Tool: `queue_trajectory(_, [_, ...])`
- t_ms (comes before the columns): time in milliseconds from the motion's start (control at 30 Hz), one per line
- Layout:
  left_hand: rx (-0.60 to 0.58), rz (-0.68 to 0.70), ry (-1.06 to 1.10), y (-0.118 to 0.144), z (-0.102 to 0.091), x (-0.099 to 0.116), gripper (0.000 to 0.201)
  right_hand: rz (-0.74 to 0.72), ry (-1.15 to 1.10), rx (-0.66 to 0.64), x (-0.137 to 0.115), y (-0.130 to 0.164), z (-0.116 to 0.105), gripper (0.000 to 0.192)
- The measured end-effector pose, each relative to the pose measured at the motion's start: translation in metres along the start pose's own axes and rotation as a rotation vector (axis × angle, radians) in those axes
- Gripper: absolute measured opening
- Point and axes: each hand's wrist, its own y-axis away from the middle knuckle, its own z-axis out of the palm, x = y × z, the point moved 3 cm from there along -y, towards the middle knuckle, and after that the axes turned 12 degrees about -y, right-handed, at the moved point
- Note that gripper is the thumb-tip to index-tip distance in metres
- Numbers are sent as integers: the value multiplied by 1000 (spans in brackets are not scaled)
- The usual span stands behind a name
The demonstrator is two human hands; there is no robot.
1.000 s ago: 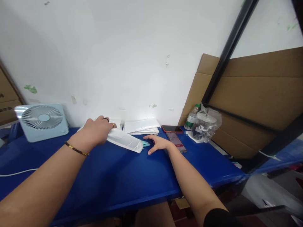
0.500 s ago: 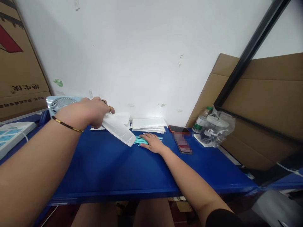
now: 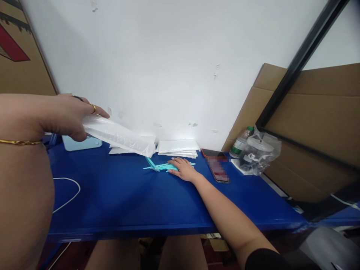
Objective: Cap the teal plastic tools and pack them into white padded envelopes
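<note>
My left hand (image 3: pixel 70 114), raised at the left, is closed around one end of a long white plastic bag (image 3: pixel 120 135). The bag slopes down to the right, and a turquoise stick (image 3: pixel 151 163) reaches from its lower end to the table. A small heap of thin turquoise sticks (image 3: pixel 161 167) lies on the blue table (image 3: pixel 120 202); their exact kind is too small to tell. Flat on the heap's right part rests my right hand (image 3: pixel 182 169), fingers stretched out and covering some of the sticks.
Stacked white packets (image 3: pixel 177 147) lie against the wall. Two phones (image 3: pixel 218 170) (image 3: pixel 213 153), a green-capped bottle (image 3: pixel 240 143) and a bagged cup (image 3: pixel 257 152) stand or lie to the right. A light-blue fan (image 3: pixel 81 144) and a white cable (image 3: pixel 78 187) are at the left.
My left hand has moved left with the bag, drawing its end off the sticks, so more of them show. The fan now lies lower or flat. My right hand stays put.
</note>
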Motion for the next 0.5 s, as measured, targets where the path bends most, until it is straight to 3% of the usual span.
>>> queue_trajectory(67, [-147, 169, 55, 6, -5, 5, 89, -2, -1, -4, -1, 0, 0, 55])
queue_trajectory(100, [-185, 187, 69, 9, -7, 7, 89, -3, -3, -7, -2, 0, -1, 55])
queue_trajectory(300, [-306, 122, 174, 12, 8, 32, 73, 11, -22, -33, -5, 2, -2, 54])
queue_trajectory(500, [-190, 233, 414, 4, 51, 103, 70, -12, -98, -83, -21, 7, 4, 58])
